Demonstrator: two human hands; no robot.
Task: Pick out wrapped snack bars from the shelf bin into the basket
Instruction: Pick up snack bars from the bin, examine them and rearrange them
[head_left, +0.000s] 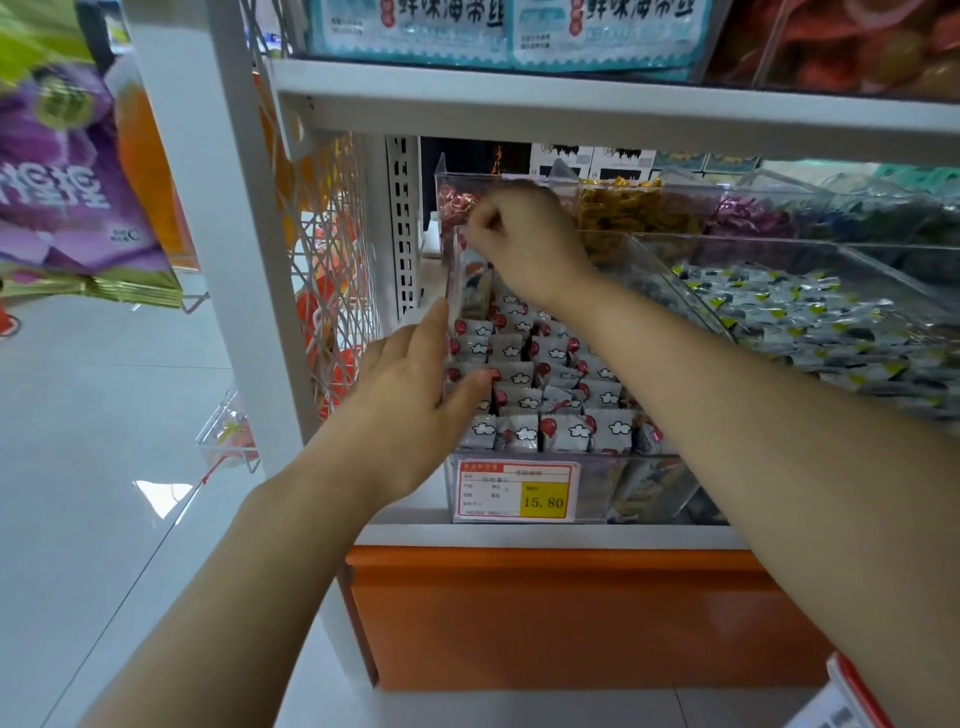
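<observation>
Left hand (410, 384) open, flat against bin (592, 499) wall; right hand (519, 234) curled, contents unclear. We should pinch one snack bar (478, 283) just below it, lift straight up.

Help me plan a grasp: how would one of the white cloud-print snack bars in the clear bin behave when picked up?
Probably light: each snack bar looks small and puffy. Its glossy wrapper likely slips and crinkles, so pinch a sealed end. They stand packed in rows in the bin, so pulling one may tip neighbours.

White shelf (519, 535) (clear bins (597, 488) atop)
</observation>
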